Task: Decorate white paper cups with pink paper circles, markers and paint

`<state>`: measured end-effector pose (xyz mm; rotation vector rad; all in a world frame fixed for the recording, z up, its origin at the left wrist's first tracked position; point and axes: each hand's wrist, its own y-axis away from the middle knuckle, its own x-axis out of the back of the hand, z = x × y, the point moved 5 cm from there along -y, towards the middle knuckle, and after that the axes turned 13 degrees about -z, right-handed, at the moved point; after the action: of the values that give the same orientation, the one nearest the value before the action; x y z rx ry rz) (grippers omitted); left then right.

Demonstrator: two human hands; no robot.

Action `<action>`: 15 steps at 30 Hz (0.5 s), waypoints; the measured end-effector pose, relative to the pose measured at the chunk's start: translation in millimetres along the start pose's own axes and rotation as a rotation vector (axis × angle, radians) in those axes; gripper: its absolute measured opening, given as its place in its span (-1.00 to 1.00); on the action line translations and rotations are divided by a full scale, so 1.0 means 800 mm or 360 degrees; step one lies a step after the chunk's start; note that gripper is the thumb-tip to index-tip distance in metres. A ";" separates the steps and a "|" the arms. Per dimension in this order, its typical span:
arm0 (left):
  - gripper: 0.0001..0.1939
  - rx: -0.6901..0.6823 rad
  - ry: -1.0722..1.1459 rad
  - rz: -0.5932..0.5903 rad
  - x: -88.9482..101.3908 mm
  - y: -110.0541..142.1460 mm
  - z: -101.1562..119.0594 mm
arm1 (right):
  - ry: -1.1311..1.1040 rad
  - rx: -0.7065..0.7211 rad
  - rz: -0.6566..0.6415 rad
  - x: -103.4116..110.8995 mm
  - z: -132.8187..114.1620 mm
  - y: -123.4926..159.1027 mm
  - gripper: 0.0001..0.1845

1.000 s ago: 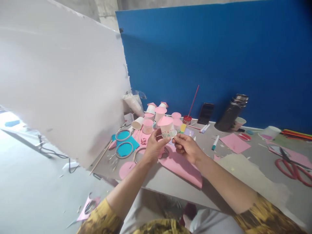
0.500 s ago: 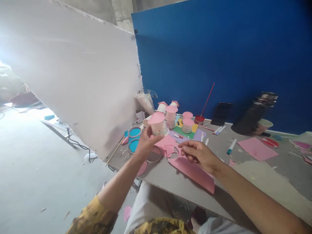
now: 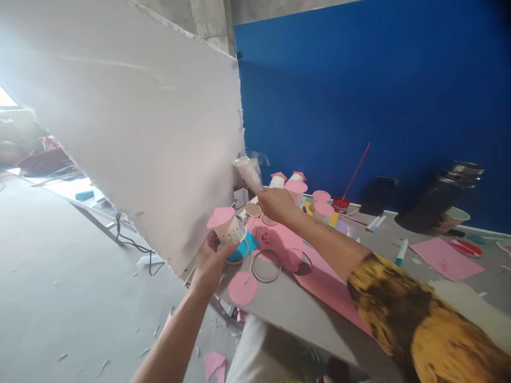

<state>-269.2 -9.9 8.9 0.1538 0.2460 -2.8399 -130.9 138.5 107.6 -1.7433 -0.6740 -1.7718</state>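
My left hand [image 3: 213, 263] grips a paper cup [image 3: 229, 229] decorated with small coloured marks and topped with pink paper. The cup is held tilted over the table's left end, close to a blue sheet [image 3: 247, 246] with a ring on it. My right hand [image 3: 277, 206] reaches to the back, among the paper cups. Its fingers are mostly hidden behind the back of the hand, so I cannot tell whether it holds anything. A pink-topped paper cup [image 3: 296, 192] stands just beyond it. Beneath my right arm lies a large pink sheet [image 3: 319, 279] with round cut-outs.
A grey ring [image 3: 266, 266] and a pink paper disc [image 3: 242, 288] lie near the front edge. A stack of white cups [image 3: 248, 173] leans in the corner. To the right are a red pot [image 3: 340, 204] with a stick, a dark flask [image 3: 433, 199] and a marker [image 3: 402, 252].
My left hand has moved left and down with the cup, away from the other cups. My right hand has gone from above the pink sheet to the back, among the cups.
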 end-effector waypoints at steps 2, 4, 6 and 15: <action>-0.38 -0.0010 0.0006 -0.0053 0.004 0.000 -0.001 | 0.0073 0.0027 -0.0045 -0.010 -0.015 -0.038 -0.73; -0.36 0.0026 -0.0058 -0.0015 0.013 0.001 -0.002 | 0.0134 0.0028 -0.0095 -0.023 -0.022 -0.067 -0.69; -0.33 0.0066 -0.0134 0.0051 0.021 0.002 -0.004 | 0.0183 0.0015 -0.0140 -0.035 -0.024 -0.086 -0.62; -0.31 0.0082 -0.0193 0.0009 0.026 -0.012 0.004 | 0.0181 -0.0195 0.0180 0.022 0.015 -0.056 -0.68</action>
<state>-292.0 -7.1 11.1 -0.0072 0.1466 -2.8385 -153.3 178.7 127.3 -1.7087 -0.4194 -1.8509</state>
